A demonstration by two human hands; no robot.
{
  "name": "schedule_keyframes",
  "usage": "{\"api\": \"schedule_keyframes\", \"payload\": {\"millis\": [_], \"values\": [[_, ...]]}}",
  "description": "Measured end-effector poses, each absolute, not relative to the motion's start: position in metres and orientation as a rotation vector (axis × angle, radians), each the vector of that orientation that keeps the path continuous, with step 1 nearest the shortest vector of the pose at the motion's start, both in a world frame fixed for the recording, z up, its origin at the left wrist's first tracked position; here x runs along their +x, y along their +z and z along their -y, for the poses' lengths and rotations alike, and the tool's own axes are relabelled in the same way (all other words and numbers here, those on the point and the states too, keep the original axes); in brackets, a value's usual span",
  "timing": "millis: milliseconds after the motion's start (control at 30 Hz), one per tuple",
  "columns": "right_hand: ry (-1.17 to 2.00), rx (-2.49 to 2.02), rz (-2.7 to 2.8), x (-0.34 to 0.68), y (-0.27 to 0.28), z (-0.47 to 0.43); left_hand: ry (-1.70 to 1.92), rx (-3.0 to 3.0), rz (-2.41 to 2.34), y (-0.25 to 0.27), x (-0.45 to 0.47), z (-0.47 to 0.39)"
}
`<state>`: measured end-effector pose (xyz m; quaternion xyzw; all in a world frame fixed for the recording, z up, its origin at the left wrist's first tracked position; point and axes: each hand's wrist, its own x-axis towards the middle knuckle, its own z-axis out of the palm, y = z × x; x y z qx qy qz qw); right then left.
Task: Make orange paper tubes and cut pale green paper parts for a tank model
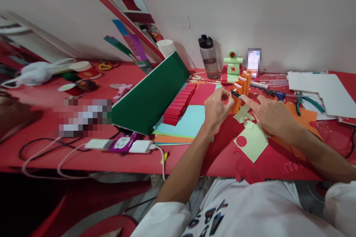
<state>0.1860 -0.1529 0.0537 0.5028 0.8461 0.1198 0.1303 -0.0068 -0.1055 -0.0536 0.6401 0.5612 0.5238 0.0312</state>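
My left hand (218, 106) is closed, thumb and fingertips pinched at the left end of a small dark strip-like piece (236, 94). My right hand (268, 113) reaches in from the right, its index fingertip on the piece's other end; its thumb is hidden. Just behind stand several rolled orange paper tubes (244, 83) with pale tops. Below the hands lie a light green paper sheet (253, 141) and a red paper circle (241, 141). A light green paper model with a red star (233, 69) stands farther back.
To the left are a pleated red paper strip (179, 105), light blue sheets (191, 120) and a leaning green board (151, 94). A bottle (209, 59) stands by the wall. Teal-handled pliers (310, 104) and white board (328, 92) lie right. Cables and a power bank (122, 142) lie front left.
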Motion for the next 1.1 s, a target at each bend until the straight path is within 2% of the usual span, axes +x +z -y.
{"api": "schedule_keyframes", "payload": {"millis": [1100], "values": [[0.305,1.491,-2.470,0.1842,0.0537,0.1533,1.589,1.942,-1.741,-0.0534,-0.0045,0.1046]]}}
